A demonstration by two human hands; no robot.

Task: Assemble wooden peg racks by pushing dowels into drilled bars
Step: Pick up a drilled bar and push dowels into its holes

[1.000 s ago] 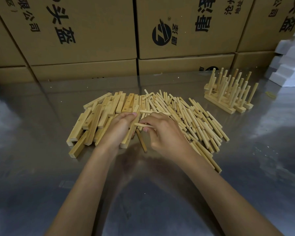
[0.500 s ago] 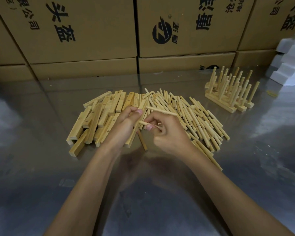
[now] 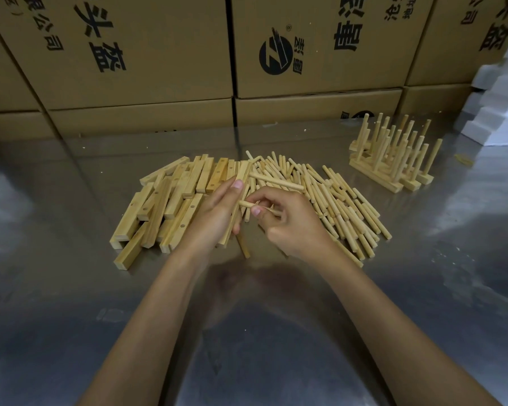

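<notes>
a dull, shiny metal surface (image 3: pixel 71 317) reflects soft patches of light. stacked brown cardboard boxes (image 3: pixel 159 54) with black print wall off its far edge. white foam blocks (image 3: pixel 499 106) sit at the far right corner.

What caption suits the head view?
Left hand holds a drilled bar; right hand pinches a dowel.
</notes>
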